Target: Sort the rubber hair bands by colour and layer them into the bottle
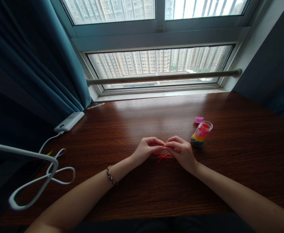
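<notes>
My left hand (148,148) and my right hand (181,151) meet over the middle of the table, fingertips pinched together and nearly touching. Between them runs a thin red cord (164,157), part of which lies in loops on the wood just below the fingers. What exactly sits in the pinch is too small to make out beyond the red cord. Just right of my right hand stands a clear jar (201,133) with layers of red, pink, yellow and blue contents, its mouth uncovered. Behind it rests a small pink lid (199,120).
A dark brown wooden table (241,155) reaches to the window. At the left lie a white power strip (69,122) and a looped white cable (56,171). A blue curtain (66,64) hangs at the left, and a metal rail (166,77) crosses the window.
</notes>
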`<state>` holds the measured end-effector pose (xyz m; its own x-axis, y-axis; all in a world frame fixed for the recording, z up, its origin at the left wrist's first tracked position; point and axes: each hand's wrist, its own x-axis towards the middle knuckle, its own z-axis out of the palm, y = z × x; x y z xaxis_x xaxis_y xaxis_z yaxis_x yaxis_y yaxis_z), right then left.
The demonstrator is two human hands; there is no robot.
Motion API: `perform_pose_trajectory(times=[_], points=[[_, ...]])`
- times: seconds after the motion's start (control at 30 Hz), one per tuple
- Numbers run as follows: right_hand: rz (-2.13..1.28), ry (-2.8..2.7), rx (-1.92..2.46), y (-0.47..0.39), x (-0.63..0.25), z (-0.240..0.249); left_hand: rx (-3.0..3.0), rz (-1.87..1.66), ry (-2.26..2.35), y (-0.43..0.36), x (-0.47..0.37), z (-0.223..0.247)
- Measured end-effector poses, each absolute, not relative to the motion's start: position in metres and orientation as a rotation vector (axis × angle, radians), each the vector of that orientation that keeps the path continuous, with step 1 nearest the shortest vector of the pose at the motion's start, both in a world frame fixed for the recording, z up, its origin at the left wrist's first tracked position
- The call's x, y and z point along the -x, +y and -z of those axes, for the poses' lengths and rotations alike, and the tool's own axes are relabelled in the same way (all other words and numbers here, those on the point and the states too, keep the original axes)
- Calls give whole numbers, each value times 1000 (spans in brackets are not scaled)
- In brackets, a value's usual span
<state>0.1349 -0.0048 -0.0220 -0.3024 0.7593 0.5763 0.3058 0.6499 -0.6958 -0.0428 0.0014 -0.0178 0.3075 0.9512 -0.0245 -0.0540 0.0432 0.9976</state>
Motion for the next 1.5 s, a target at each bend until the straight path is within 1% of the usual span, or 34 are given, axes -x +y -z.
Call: perform_pose_trajectory(times=[0.3, 0.57, 0.7, 0.77, 0.87, 0.97, 1.03, 1.27, 1.5], points=[[-586, -1855, 812, -6, -134, 20, -1170, -1019, 894, 4, 44, 17], [-469, -1892, 837, -8, -136, 15, -1423, -971, 903, 5, 48, 11], [-351, -1921, 819, -13, -143, -1, -1570, -1002, 965, 15, 61, 7], [-229, -1892, 852, -18, -151, -16, -1667, -949, 990, 23, 71, 4], [0, -1727, 994, -26, -171, -44, -1881, -699, 977, 33, 84, -1], [99, -1593, 1153, -30, -195, -69, -2103, -489, 975, 36, 88, -4], [140, -1564, 1251, -27, -210, -79, -2208, -431, 984, 33, 87, -3], [228, -1678, 1394, -11, -227, -81, -2277, -447, 984, 29, 78, 3], [208, -1803, 1422, -1, -224, -74, -2260, -485, 924, 33, 81, 7]])
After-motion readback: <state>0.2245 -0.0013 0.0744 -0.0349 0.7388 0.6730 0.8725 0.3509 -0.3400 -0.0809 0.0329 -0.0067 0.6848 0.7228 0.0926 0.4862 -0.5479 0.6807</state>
